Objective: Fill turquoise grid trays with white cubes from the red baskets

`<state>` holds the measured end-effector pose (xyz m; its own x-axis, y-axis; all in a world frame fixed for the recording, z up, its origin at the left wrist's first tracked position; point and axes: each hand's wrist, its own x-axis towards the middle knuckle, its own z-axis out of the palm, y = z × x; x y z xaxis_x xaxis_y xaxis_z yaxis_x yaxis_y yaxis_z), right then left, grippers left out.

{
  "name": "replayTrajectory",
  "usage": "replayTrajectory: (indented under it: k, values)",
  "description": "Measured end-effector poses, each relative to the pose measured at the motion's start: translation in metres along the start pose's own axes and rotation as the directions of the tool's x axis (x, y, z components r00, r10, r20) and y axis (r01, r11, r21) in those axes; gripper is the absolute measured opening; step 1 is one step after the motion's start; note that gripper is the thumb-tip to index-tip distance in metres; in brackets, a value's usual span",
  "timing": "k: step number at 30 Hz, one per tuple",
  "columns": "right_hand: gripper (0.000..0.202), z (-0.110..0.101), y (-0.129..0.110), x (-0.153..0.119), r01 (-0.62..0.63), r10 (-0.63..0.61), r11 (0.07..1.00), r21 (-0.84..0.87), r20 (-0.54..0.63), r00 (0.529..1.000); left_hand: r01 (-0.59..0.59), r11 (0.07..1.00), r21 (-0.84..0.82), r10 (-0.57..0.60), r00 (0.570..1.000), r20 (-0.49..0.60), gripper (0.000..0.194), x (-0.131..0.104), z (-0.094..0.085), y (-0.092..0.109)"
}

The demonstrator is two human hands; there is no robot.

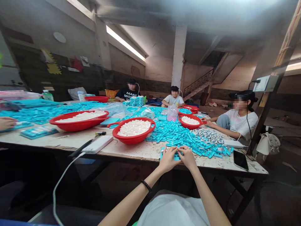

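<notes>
At the table's front edge my left hand (168, 159) curls over a flat blue plastic piece (162, 153), which shows beside and between the fingers. My right hand (187, 157) meets it from the other side, fingertips bent and pressed together over the same piece. Whatever small part lies under the right fingertips is hidden. Just beyond both hands spreads a heap of small blue plastic parts (174, 133). A red basket (131, 140) of small white pieces stands to the left of the heap. Small white-and-dark parts (209, 137) are piled to the right.
A larger red basket (77, 125) sits farther left, near a white power bank (97, 145) with a cable. A phone (240, 160) lies by the right corner. Another red basket (192, 125) is near a seated co-worker (242, 122). Two more people sit at the far side; another person's hand (7, 123) shows at left.
</notes>
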<state>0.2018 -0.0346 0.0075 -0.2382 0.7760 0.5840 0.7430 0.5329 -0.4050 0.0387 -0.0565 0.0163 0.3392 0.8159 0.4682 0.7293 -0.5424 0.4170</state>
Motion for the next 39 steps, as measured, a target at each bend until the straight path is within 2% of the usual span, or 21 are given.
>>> replayTrajectory:
  k: [10, 15, 22, 30, 39]
  values:
    - [0.024, 0.001, 0.002, 0.005, -0.009, 0.010, 1.000, -0.025, 0.012, 1.000, -0.056, 0.998, 0.019, 0.054, 0.995, 0.084, 0.062, 0.001, 0.001, -0.007]
    - [0.025, 0.001, 0.000, 0.004, -0.017, 0.017, 1.000, 0.006, 0.007, 1.000, -0.080, 0.991, 0.109, 0.070, 0.993, 0.090, 0.071, 0.000, 0.006, -0.012]
    - [0.028, -0.004, -0.007, 0.003, -0.053, 0.054, 0.999, -0.010, 0.042, 0.998, -0.166, 0.962, 0.217, 0.141, 0.982, 0.127, 0.071, -0.003, 0.007, -0.009]
    - [0.046, -0.003, -0.003, 0.002, 0.014, 0.004, 0.989, -0.144, 0.126, 0.992, -0.182, 0.958, 0.223, 0.158, 0.980, 0.122, 0.063, -0.005, 0.005, -0.002]
    - [0.045, -0.007, -0.005, 0.008, 0.167, -0.099, 0.951, -0.261, 0.254, 0.962, -0.186, 0.971, 0.150, 0.169, 0.979, 0.117, 0.060, -0.001, 0.004, -0.008]
